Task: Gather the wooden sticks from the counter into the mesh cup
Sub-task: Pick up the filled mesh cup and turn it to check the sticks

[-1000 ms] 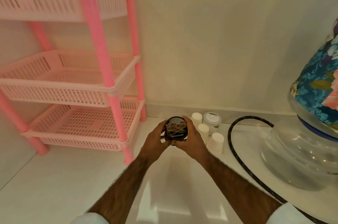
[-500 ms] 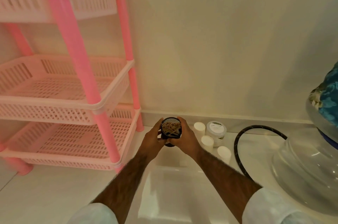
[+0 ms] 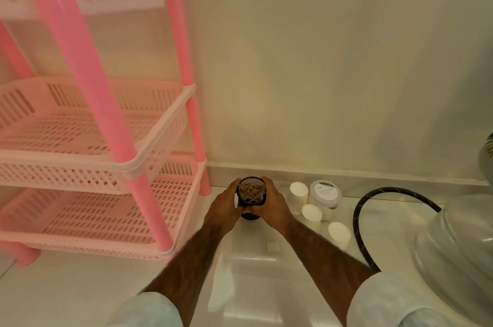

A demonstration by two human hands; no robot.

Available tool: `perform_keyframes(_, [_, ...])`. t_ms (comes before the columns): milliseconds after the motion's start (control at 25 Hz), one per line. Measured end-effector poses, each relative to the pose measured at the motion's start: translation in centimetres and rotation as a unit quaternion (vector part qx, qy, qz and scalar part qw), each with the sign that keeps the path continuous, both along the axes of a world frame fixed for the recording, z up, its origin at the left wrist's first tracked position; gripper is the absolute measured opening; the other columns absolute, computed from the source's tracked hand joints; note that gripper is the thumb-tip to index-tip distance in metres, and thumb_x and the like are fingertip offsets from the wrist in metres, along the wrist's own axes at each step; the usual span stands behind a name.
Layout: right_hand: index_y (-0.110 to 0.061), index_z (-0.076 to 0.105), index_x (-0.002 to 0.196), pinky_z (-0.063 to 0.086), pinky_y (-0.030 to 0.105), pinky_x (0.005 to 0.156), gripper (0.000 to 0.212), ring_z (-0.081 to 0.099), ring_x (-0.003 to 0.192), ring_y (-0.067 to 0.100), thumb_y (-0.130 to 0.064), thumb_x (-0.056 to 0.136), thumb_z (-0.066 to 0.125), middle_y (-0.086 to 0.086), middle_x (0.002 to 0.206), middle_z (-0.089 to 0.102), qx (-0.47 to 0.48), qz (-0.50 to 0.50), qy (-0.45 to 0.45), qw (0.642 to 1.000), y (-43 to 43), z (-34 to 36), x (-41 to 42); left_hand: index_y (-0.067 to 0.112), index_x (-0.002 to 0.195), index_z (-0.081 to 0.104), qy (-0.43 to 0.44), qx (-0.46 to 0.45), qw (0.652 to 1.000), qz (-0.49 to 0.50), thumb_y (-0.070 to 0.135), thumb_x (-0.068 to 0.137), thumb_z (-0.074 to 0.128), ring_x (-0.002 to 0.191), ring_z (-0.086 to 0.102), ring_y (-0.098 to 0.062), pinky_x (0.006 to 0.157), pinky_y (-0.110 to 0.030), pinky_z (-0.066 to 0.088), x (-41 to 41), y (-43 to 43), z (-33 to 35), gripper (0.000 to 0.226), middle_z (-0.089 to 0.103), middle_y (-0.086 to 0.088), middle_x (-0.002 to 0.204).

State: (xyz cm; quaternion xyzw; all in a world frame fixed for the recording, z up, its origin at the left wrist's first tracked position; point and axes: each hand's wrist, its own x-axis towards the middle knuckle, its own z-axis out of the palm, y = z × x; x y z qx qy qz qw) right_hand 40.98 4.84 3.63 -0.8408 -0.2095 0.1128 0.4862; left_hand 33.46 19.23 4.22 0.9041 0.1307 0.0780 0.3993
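A black mesh cup (image 3: 251,188) stands near the wall on the white counter (image 3: 80,286), with several wooden sticks (image 3: 252,191) lying bunched inside it. My left hand (image 3: 223,208) wraps its left side and my right hand (image 3: 270,205) wraps its right side, fingers curled round the wall. The base of the cup shows between my hands, low at the counter; whether it touches is hidden. No loose sticks show on the counter.
A pink three-tier basket rack (image 3: 88,166) stands at the left, close to my left hand. Three white cups (image 3: 310,213) and a lidded jar (image 3: 325,192) sit just right. A black hose (image 3: 357,222) curves toward a large clear vessel (image 3: 453,246) at the right.
The view has swung left and the floral cover on the right has left the frame. The cup and both hands sit lower against the counter than before, with the same two-handed hold.
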Motion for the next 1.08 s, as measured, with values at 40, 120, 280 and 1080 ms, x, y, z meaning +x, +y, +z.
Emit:
perform_keyframes(40, [-0.037,0.039,0.127,0.046,0.011,0.083,0.089,0.058,0.109,0.008,-0.029,0.056,0.092,-0.019,0.114,0.057,-0.002,0.000,0.002,1.000,0.1,-0.1,0.2,0.030,0.151,0.033,0.011,0.017,1.000,0.008,0.020,0.083,0.076,0.127,0.055,-0.020,0.105,-0.035,0.046,0.2,0.2,0.0,0.082,0.058,0.004,0.140])
perform_keyframes(120, [-0.032,0.039,0.132,0.047,0.016,0.088,0.093,0.057,0.111,0.010,-0.030,0.056,0.092,-0.011,0.121,0.059,-0.006,-0.001,0.006,1.000,0.3,-0.3,0.4,0.028,0.153,0.033,0.026,0.047,0.998,0.021,0.024,0.081,0.077,0.125,0.057,-0.022,0.103,-0.038,0.048,0.5,0.4,0.1,0.084,0.060,-0.001,0.138])
perform_keyframes(280, [-0.028,0.039,0.135,0.049,0.021,0.094,0.094,0.055,0.115,0.013,-0.028,0.059,0.093,-0.005,0.129,0.058,-0.015,0.000,0.013,1.000,0.8,-0.3,0.7,0.027,0.153,0.034,0.038,0.042,0.998,0.023,0.023,0.082,0.077,0.126,0.056,-0.023,0.104,-0.038,0.048,1.0,0.6,0.1,0.083,0.060,-0.003,0.138])
perform_keyframes(1080, [-0.021,0.020,0.153,0.043,0.034,0.105,0.097,0.045,0.134,0.025,-0.017,0.077,0.081,0.012,0.147,0.045,-0.071,-0.032,0.029,0.997,-2.0,2.2,0.2,0.023,0.159,0.012,0.056,0.039,0.997,0.026,0.016,0.097,0.058,0.143,0.038,-0.023,0.117,-0.034,0.031,0.6,0.4,2.3,0.078,0.035,-0.006,0.159])
